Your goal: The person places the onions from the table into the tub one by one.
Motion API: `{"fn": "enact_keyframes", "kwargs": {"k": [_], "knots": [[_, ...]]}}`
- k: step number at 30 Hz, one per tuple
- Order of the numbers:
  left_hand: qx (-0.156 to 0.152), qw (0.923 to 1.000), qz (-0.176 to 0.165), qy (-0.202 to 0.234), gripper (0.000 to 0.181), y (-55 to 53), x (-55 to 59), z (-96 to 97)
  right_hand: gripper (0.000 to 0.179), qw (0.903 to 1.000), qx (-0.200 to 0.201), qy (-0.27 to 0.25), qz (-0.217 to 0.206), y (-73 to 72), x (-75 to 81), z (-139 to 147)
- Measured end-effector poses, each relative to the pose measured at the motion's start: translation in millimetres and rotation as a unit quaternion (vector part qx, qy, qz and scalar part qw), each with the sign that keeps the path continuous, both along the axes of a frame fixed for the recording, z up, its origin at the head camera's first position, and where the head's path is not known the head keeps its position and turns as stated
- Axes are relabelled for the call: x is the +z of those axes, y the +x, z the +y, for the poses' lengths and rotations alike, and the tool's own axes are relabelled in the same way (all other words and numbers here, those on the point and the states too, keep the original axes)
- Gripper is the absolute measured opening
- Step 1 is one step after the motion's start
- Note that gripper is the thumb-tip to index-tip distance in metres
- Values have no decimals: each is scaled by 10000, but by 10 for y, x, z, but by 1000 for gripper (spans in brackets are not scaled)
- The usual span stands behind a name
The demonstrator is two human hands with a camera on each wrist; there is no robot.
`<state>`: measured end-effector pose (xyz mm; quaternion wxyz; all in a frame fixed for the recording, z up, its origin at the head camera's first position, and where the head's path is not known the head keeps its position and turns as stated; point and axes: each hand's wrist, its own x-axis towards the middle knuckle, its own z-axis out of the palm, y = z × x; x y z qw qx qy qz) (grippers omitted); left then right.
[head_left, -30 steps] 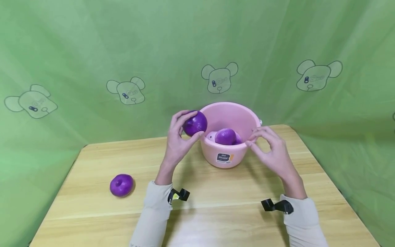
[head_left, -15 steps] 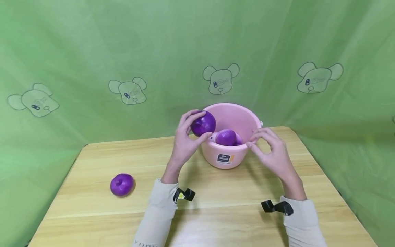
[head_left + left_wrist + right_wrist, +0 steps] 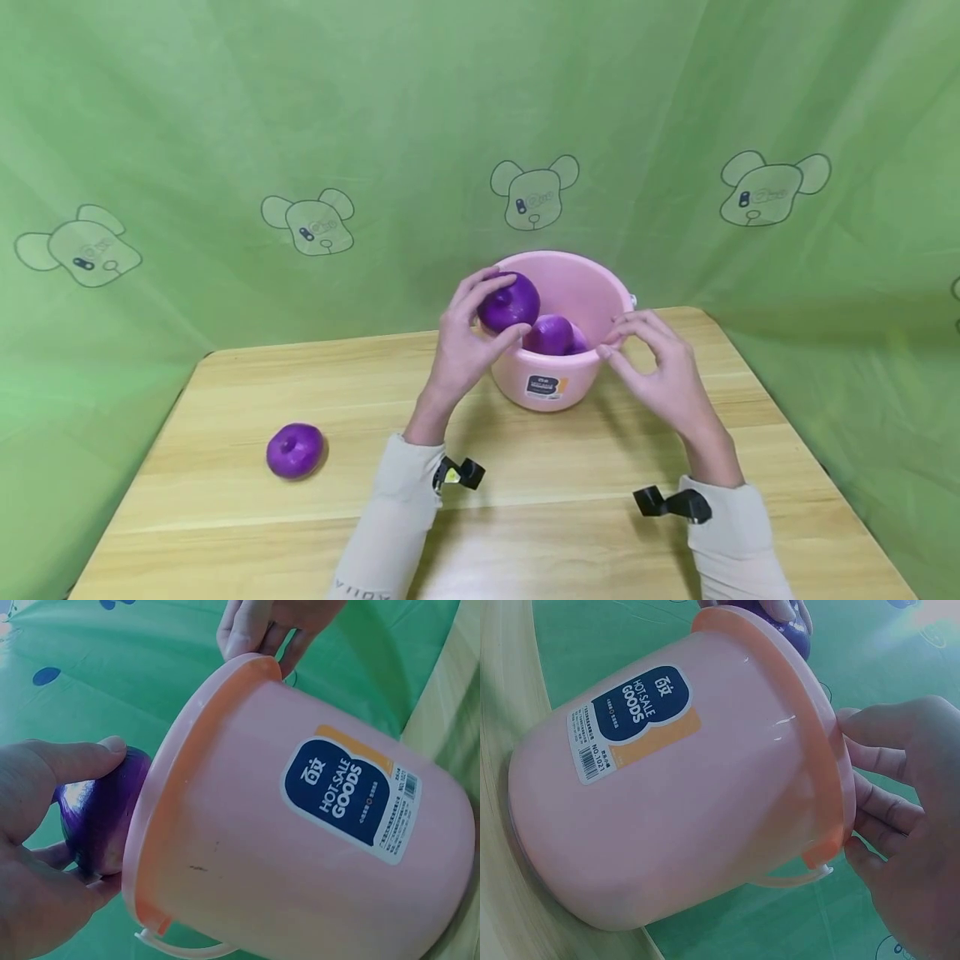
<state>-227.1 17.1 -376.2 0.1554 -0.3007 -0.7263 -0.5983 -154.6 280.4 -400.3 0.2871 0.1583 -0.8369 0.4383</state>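
Observation:
My left hand [image 3: 459,354] grips a shiny purple onion [image 3: 513,302] between thumb and fingers, over the left rim of a pink plastic bucket [image 3: 510,377]. In the left wrist view that onion [image 3: 105,814] shows right at the rim. My right hand [image 3: 671,375] pinches the bucket's right rim between thumb and fingertips; the right wrist view shows these fingers [image 3: 889,806] at the lip. Inside the bucket lies another purple onion [image 3: 552,336], with more purple beside it partly hidden. A further onion [image 3: 295,451] sits on the table to the left.
The bucket stands near the back of a wooden table [image 3: 225,533]. A green curtain [image 3: 420,108] with bear-head drawings hangs close behind and at both sides. A thin white handle [image 3: 791,879] hangs at the bucket's side.
My left hand has moved right with its onion, from beside the bucket's left rim to over its opening. The right hand stays at the rim, and the table onion is unmoved.

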Motion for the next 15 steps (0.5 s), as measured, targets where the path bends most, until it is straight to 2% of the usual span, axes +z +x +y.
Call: {"fn": "enact_keyframes", "kwargs": {"k": [7, 15], "knots": [[-67, 9999, 76, -83, 61, 9, 2, 78, 21, 10000, 29, -12, -19, 5, 15, 1], [61, 9980, 296, -548, 60, -1, -31, 122, 20, 9999, 53, -73, -65, 8, 10, -5]]}}
